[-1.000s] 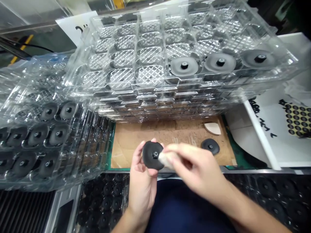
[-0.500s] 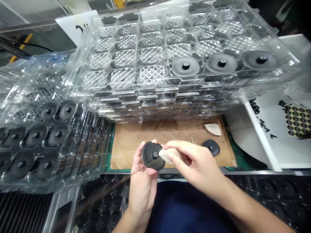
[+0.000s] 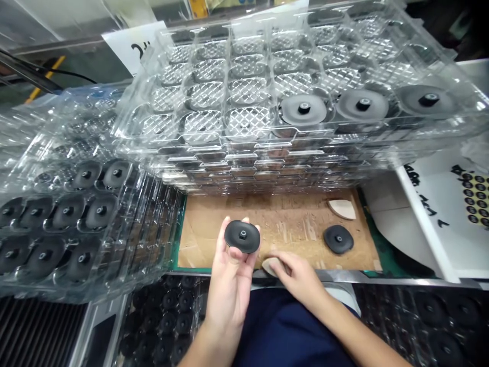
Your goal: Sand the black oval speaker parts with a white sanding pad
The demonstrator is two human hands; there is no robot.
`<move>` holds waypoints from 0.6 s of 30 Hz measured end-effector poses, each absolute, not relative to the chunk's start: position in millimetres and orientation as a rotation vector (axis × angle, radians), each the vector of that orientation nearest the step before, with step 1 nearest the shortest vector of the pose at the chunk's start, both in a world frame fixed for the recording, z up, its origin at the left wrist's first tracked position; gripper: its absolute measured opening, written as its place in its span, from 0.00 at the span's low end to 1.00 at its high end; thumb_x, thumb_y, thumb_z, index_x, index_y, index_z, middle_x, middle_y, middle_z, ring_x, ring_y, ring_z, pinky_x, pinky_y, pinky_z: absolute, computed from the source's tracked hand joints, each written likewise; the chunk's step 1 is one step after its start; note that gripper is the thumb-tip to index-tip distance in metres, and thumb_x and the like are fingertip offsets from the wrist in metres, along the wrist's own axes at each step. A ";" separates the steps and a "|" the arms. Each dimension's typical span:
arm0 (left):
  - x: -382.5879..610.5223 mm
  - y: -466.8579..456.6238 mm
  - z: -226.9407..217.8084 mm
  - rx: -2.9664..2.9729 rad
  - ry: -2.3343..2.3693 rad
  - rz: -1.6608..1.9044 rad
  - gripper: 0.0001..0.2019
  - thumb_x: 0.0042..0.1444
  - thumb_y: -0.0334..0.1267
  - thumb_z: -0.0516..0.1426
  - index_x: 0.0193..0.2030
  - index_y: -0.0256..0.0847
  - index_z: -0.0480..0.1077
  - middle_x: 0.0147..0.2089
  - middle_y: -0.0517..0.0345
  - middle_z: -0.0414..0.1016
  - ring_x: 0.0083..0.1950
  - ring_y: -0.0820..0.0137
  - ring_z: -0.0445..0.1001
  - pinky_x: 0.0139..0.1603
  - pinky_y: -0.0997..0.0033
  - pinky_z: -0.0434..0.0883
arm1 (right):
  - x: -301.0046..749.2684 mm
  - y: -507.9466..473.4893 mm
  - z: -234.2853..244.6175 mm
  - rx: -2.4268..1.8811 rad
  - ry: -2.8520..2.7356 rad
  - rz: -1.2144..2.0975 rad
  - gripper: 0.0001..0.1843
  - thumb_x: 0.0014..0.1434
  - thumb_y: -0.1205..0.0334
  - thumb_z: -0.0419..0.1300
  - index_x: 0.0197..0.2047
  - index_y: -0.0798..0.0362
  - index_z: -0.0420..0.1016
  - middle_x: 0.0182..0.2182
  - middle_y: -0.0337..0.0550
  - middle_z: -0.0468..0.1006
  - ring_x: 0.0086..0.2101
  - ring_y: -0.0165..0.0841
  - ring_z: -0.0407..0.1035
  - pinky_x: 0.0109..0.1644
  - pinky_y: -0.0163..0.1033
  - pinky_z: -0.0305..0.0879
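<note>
The black disc [image 3: 233, 232], w/ a short post in its middle, is in the L hand [image 3: 228, 285], approx. above the near part of the cardboard sheet [image 3: 282, 216]; the post side faces up to the camera. The L hand is closed on this disc by the rim: thumb at the near edge, fingertips behind the far edge. The R hand [image 3: 301, 281] is lower and to the right, apart from the disc, w/ its fingers narrow around a beige pad [image 3: 270, 266], near the metal edge [image 3: 344, 276] of the bench. On the cardboard, to the right, lie a 2nd disc [image 3: 338, 239] and, just behind it, a pale wedge-shaped pc. [image 3: 343, 208]. Farther back stands a stack of transp. trays [image 3: 244, 148]; its top tray has 3 discs at the right of the front row, incl. one [image 3: 296, 112] nearest the middle. At left, another tray stack [image 3: 143, 224] holds more discs; at right is a white box [image 3: 453, 239].
</note>
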State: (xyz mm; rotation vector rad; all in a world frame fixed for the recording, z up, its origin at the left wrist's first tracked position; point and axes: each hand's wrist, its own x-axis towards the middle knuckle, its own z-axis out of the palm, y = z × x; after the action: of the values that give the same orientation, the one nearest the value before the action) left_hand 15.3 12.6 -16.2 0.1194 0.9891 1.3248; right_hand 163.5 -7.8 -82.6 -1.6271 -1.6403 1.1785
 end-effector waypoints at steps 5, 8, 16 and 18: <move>18.0 12.6 -11.8 0.148 0.980 1.269 0.24 0.47 0.40 0.65 0.52 0.45 0.71 0.54 0.52 0.75 0.53 0.61 0.74 0.54 0.66 0.72 | 168.0 9.3 -38.6 -1.592 -1.548 1.152 0.12 0.60 0.60 0.54 0.43 0.52 0.76 0.38 0.44 0.80 0.35 0.34 0.74 0.35 0.35 0.69; 19.6 9.9 -8.4 0.209 0.946 1.179 0.26 0.43 0.41 0.67 0.51 0.44 0.71 0.51 0.52 0.76 0.53 0.61 0.74 0.51 0.70 0.72 | 162.0 29.1 8.6 -1.372 -1.551 0.988 0.12 0.62 0.62 0.54 0.46 0.52 0.74 0.39 0.43 0.77 0.37 0.31 0.72 0.38 0.33 0.67; 12.8 5.3 -4.4 0.160 1.037 1.050 0.22 0.37 0.40 0.70 0.43 0.45 0.76 0.40 0.58 0.79 0.41 0.66 0.77 0.44 0.71 0.74 | 143.9 39.6 38.5 -1.150 -1.895 1.119 0.09 0.60 0.72 0.54 0.37 0.55 0.75 0.31 0.40 0.76 0.32 0.27 0.70 0.38 0.31 0.65; 13.9 5.7 -1.7 0.180 1.011 1.005 0.20 0.36 0.41 0.70 0.40 0.42 0.77 0.37 0.58 0.79 0.40 0.66 0.77 0.44 0.71 0.74 | 143.6 33.6 36.3 -1.142 -1.801 0.952 0.11 0.62 0.70 0.52 0.42 0.59 0.74 0.33 0.45 0.76 0.34 0.30 0.70 0.40 0.34 0.66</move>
State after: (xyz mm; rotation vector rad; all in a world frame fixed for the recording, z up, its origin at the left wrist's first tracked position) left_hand 13.9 5.7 -1.7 0.1799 1.0109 1.0048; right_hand 143.6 33.6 36.3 -1.1422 -1.8008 0.9518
